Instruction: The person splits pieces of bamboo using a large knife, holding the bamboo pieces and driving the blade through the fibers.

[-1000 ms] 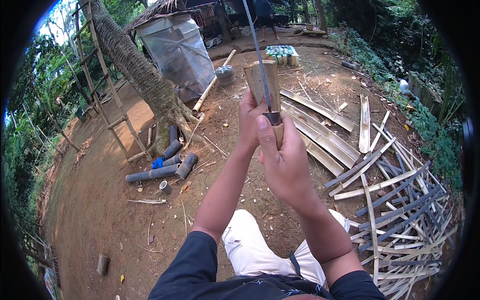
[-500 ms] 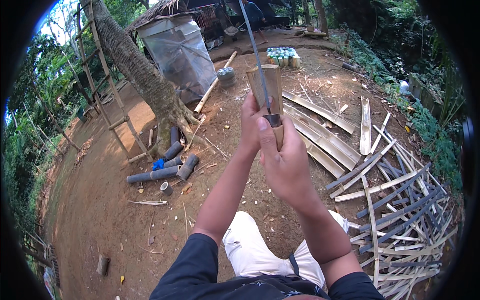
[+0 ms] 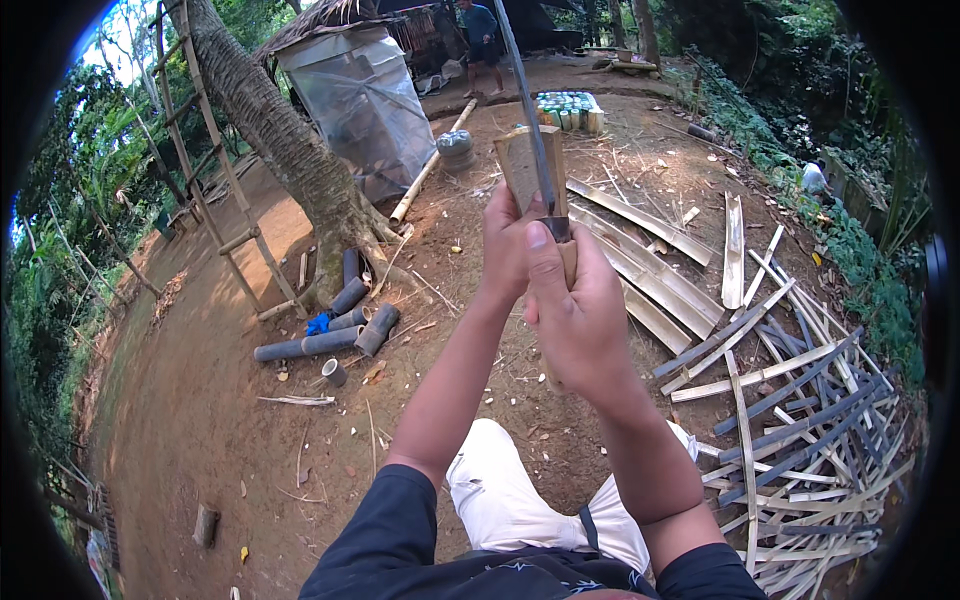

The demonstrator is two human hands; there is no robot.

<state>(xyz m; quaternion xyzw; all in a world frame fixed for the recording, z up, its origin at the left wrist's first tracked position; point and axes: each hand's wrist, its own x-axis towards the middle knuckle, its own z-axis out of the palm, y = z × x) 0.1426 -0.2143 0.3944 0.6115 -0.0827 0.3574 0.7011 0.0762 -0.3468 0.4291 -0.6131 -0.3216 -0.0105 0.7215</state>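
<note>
Held out in front of me, my right hand (image 3: 580, 320) is closed around the wooden handle of a machete (image 3: 530, 105). Its long, narrow grey blade points up and away, with a dark collar where it meets the handle. My left hand (image 3: 502, 250) is closed round the lower part of a flat, pale brown piece of wood (image 3: 513, 165), which stands upright just behind the blade. The blade crosses in front of the wood; whether they touch I cannot tell. Both hands are close together, and the left fingers are partly hidden.
Split bamboo strips (image 3: 800, 430) lie heaped at the right, with longer bamboo halves (image 3: 650, 265) beyond my hands. Dark bamboo sections (image 3: 310, 345) lie by the leaning tree trunk (image 3: 270, 120). A bamboo ladder (image 3: 215, 150) stands left. Another person (image 3: 482, 40) stands near the shelter.
The machete blade has turned to show more of its flat and shifted slightly right. My right hand has rotated a little with it. The person in the background has come into fuller view.
</note>
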